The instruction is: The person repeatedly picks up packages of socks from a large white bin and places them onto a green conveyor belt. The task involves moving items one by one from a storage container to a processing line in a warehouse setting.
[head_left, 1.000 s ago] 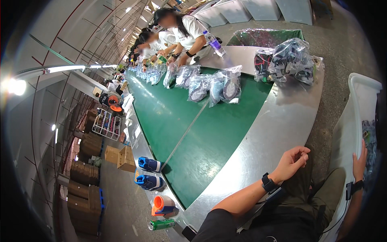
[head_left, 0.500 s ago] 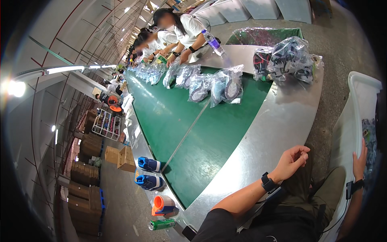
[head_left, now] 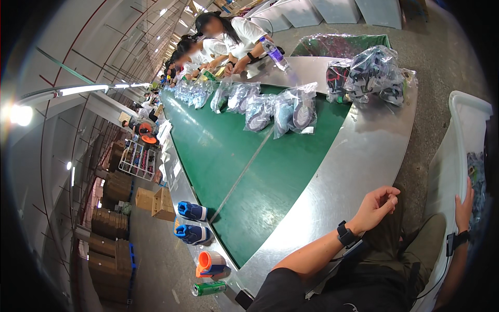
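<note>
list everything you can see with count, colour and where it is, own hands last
conveyor belt: one, green, centre
metal border: one, silver, around the belt
bagged shoes: several, grey and pale blue, belt's far side
bagged pile: one, grey, black and red, far metal corner
water bottle: one, clear and purple, far border
co-workers: several, nearest in white, beyond belt
high-top shoes: two, blue, left border
container: one, orange, lower left
drink can: one, green, lower left
cardboard boxes: many, brown, left floor
large bins: at least four, whitish, top
near bin: one, white, right
wristbands: two, black, one per wrist
left hand: one, bare, beside border
right hand: one, bare, at near bin's rim
</note>
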`<state>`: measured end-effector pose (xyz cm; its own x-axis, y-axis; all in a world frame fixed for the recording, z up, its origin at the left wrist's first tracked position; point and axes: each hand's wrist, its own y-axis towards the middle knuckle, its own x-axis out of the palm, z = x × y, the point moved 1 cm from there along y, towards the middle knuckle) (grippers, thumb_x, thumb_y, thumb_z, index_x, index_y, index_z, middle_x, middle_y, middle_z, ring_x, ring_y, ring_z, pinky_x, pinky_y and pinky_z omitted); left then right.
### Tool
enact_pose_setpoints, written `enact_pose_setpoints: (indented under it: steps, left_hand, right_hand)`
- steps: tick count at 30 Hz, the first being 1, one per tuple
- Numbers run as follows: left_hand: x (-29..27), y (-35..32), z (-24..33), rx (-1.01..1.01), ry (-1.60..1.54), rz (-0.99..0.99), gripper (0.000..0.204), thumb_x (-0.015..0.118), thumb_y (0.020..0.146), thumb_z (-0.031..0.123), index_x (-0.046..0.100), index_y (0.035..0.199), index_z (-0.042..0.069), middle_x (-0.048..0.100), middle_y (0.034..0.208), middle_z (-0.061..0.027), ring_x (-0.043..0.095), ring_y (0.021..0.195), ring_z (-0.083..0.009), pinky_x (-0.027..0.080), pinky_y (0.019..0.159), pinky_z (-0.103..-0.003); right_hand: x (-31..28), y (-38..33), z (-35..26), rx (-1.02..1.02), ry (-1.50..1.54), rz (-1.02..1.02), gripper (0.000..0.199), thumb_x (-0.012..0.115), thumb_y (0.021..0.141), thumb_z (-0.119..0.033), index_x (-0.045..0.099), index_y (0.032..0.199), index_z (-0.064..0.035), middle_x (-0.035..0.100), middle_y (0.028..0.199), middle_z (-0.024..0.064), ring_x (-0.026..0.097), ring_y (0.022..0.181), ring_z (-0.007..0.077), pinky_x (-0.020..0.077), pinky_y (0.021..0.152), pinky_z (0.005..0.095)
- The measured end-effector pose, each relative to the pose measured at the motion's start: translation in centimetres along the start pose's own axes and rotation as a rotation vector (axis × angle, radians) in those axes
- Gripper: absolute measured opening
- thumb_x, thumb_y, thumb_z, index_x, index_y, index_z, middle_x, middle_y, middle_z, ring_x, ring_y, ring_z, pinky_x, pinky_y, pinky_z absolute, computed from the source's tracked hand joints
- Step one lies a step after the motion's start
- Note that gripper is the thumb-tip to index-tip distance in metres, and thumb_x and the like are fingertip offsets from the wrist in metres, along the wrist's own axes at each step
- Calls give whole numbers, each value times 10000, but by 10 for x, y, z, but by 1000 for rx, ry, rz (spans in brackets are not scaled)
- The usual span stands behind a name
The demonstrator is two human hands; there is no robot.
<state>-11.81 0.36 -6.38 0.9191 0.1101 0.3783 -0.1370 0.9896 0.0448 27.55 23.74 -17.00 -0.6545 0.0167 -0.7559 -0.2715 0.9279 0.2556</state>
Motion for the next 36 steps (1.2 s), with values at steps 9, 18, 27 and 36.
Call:
enact_pose_setpoints:
  steps: [9, 18, 27, 36]
  left_hand:
    - [0, -1, 1, -12, 0, 3, 261, 607, 1078, 114, 593, 1308, -9, 583, 948, 19, 560, 816, -63, 503, 743, -238]
    - [-1, 0, 0, -14, 11, 9, 265, 616, 1075, 117, 596, 1304, -14, 591, 958, 15, 567, 813, -64, 508, 741, -239]
    - [-2, 0, 0, -16, 12, 9, 263, 619, 1068, 108, 602, 1299, -18, 598, 968, 10, 577, 831, -68, 519, 756, -245]
    - [-3, -3, 7, -90, -14, 57, 260, 628, 1058, 88, 630, 1303, 0, 606, 984, 8, 613, 889, -76, 546, 808, -253]
  right_hand:
    - [0, 0, 2, -32, -44, 8, 790, 549, 903, 56, 320, 1641, -108, 424, 1553, 157, 425, 1443, 365, 314, 1227, 434]
    - [0, 1, 1, -35, -38, 4, 805, 550, 890, 67, 320, 1642, -108, 432, 1552, 164, 423, 1458, 357, 320, 1224, 442]
    - [-3, 1, -7, 10, -2, -4, 799, 569, 894, 42, 337, 1639, -129, 454, 1522, 151, 466, 1417, 343, 341, 1206, 424]
    - [-13, -2, -39, 89, -3, -16, 820, 585, 871, 24, 339, 1637, -137, 472, 1494, 161, 494, 1384, 356, 381, 1173, 425]
